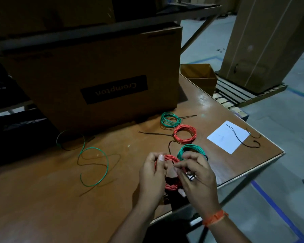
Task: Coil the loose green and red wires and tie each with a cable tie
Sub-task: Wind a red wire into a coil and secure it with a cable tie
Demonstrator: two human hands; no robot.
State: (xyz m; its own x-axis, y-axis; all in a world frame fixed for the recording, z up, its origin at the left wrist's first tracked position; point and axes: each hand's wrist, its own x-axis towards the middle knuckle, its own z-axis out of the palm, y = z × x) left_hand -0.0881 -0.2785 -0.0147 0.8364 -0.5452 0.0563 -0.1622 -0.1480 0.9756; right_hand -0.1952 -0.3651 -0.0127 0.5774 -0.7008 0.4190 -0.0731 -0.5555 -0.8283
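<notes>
- One loose green wire [95, 165] sprawls on the desk [42, 199], left of both hands, uncoiled; open room around it.
- Left hand [152, 179] grips the red coil [171, 185] rim, likely steadying the loops.
- Right hand [196, 181] pinches near the coil, probably threading a tie; tie itself unclear.
- Three tied coils [185, 136] lie beyond, parked clear.
- Spare cable ties [242, 140] rest on paper by the desk's right edge.
</notes>
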